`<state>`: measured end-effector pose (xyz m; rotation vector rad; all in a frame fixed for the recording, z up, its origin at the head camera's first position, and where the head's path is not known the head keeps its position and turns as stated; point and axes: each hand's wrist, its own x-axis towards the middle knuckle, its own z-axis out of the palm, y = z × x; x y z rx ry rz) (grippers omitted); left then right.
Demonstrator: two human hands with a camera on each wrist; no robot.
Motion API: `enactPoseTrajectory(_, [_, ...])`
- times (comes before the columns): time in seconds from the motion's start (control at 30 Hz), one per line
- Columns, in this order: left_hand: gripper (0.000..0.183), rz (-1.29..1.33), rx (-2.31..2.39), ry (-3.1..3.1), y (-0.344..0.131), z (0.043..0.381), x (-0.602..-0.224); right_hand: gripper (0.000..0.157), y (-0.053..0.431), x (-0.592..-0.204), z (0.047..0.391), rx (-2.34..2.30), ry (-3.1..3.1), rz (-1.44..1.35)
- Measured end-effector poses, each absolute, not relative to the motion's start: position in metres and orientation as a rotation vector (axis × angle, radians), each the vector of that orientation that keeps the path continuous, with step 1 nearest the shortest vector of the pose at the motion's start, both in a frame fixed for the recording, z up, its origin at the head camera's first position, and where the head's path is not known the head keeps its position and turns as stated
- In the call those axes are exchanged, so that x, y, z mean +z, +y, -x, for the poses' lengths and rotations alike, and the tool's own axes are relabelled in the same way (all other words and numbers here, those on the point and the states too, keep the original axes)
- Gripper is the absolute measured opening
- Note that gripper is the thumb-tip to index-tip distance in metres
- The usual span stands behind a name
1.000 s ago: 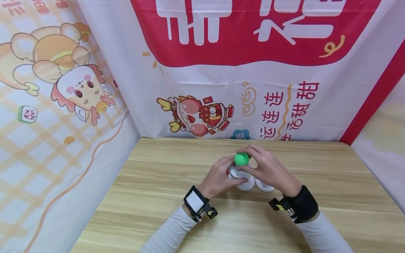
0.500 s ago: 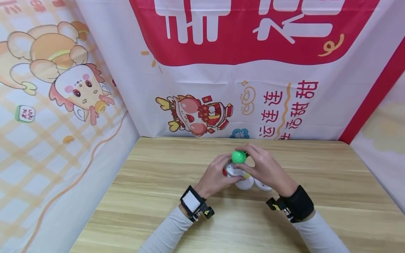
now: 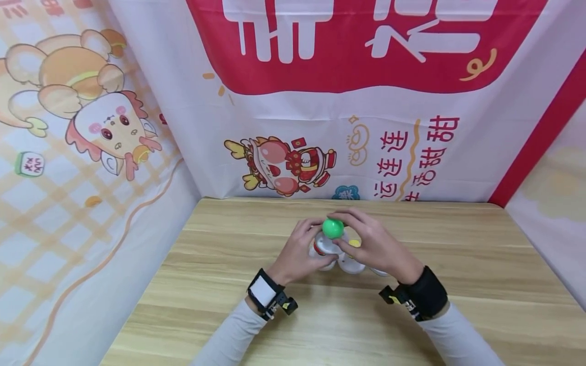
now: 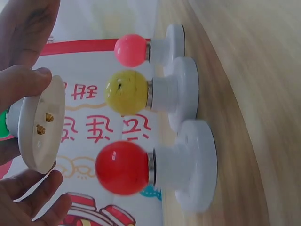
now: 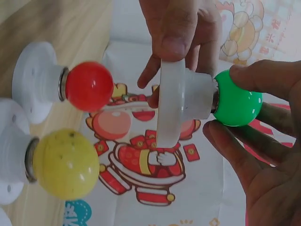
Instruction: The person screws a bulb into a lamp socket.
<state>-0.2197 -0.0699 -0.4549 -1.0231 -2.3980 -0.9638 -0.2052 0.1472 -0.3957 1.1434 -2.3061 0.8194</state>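
My left hand [image 3: 297,251] grips the rim of a white round lamp socket [image 5: 171,101], lifted above the table. A green light bulb [image 3: 332,228] sits in that socket, its metal collar showing at the socket's mouth in the right wrist view. Thumb and fingers of my right hand [image 3: 377,246] pinch the bulb. In the left wrist view the socket's underside faces the camera, with two brass screws inside. Below the hands stand a red bulb [image 4: 122,167], a yellow bulb [image 4: 126,92] and a pink bulb [image 4: 130,50], each upright in its own white socket.
The three standing sockets form a row on the wooden table [image 3: 220,305], close to each other. A printed cloth [image 3: 293,112] hangs behind the table's far edge, and another patterned cloth [image 3: 55,203] covers the left side.
Both hands have moved left together with the green bulb and its socket, now over the red bulb's end of the row. More of the yellow bulb shows from above.
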Motion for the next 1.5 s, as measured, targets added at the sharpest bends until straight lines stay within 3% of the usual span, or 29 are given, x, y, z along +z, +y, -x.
enactPoseTrajectory(0.87, [0.083, 0.862, -0.911, -2.547, -0.140, 0.212, -0.476, 0.053, 0.077, -0.417, 0.220, 0.801, -2.328, -1.257])
enactPoseTrajectory(1.5, [0.109, 0.704, -0.860, -2.824, -0.151, 0.230, -0.502, 0.044, 0.059, -0.454, 0.243, 0.648, -2.563, -1.216])
